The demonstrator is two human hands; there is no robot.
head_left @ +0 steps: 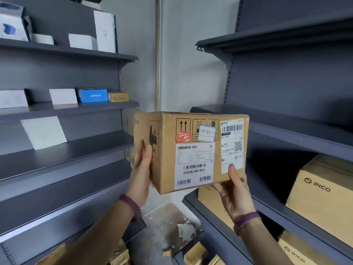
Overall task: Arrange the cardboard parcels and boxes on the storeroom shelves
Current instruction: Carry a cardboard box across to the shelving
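The cardboard box [191, 150] is up in the air, held in the corner where two sets of shelves meet. It is not on any shelf yet. Its long side runs left to right, and it tips a little, with the right end higher. The black arrows on its front point up.

The left hand [142, 159] lies flat on the left side of the box, fingers straight and pointing up, pushing in. The right hand [235, 188] is under the box's bottom right corner. Its thumb presses on the white label on the front. Its other fingers go under the box, so I cannot see them, but this hand is gripping the box.

Just behind the box and to its right is a bare grey shelf [286, 129]. The bottom of the box hangs lower than that shelf board. So I think the box must go up a bit, then to the right and back. The right hand is on the side nearer that shelf.

Below the box and to its right sits a big brown PICO box [324, 188]. Up and to the left of the box are a blue box [92, 95] and a small brown box [118, 96], well apart from it. Under the box, bits of torn paper [187, 230] lie on the floor.
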